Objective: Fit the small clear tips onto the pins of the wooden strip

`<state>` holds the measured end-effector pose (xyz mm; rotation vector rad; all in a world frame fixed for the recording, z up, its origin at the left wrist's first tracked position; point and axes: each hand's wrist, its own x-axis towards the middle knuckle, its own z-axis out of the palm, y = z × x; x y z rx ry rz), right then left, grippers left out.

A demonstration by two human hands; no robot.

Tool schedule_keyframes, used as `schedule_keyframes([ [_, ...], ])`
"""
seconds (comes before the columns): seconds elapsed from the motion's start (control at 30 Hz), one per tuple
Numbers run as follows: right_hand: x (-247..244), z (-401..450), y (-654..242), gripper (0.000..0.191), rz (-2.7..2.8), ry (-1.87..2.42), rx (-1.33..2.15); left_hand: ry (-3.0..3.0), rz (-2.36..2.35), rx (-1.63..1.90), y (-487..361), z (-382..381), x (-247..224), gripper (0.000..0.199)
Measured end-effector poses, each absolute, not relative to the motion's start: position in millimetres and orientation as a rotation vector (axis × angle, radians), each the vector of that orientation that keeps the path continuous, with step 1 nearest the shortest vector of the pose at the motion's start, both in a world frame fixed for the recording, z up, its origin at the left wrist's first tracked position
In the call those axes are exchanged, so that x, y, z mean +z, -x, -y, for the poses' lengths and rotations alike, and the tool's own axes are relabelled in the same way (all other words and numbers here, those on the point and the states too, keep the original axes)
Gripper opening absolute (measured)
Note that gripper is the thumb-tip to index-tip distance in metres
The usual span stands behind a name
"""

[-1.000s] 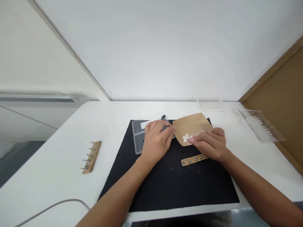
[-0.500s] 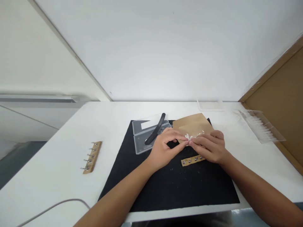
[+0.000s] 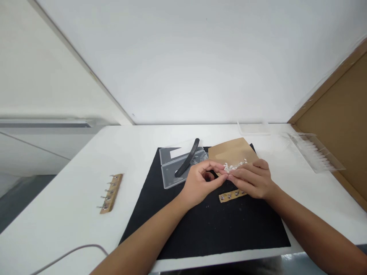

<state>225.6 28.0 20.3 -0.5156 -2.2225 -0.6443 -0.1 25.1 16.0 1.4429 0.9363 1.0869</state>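
My left hand (image 3: 200,181) and my right hand (image 3: 252,178) meet over the lower edge of a brown paper sheet (image 3: 232,149). Thumb and fingers of each are pinched together, and the fingertips touch. Whatever lies between them is too small and hidden to make out. Just beyond the fingertips, a little heap of small white pieces (image 3: 233,166) lies on the paper. Below my right hand sits a short wooden strip with metal clips (image 3: 233,195), its right end covered by the hand.
An open clear plastic case (image 3: 172,175) lies left of the paper, a curved black nail file (image 3: 187,158) across it. A black mat (image 3: 223,233) is underneath. Another clip strip (image 3: 111,193) stands left, near a cable (image 3: 74,250). Clear plastic trays (image 3: 318,152) lie right.
My hands stay joined at the same place, with the fingers shifting slightly. More of the white pieces shows beyond the fingertips. The whole view has tilted a little.
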Motion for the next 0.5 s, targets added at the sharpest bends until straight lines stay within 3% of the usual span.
schedule_keyframes([
  [0.27, 19.5, -27.4, -221.5, 0.018, 2.198, 0.672, -0.454, -1.387, -0.928, 0.962, 1.0, -24.1, 16.6, 0.040],
  [0.5, 19.1, -26.6, -216.1, 0.019, 2.167, 0.691, -0.310, -1.456, -0.901, 0.911, 1.4, -23.9, 17.5, 0.025],
])
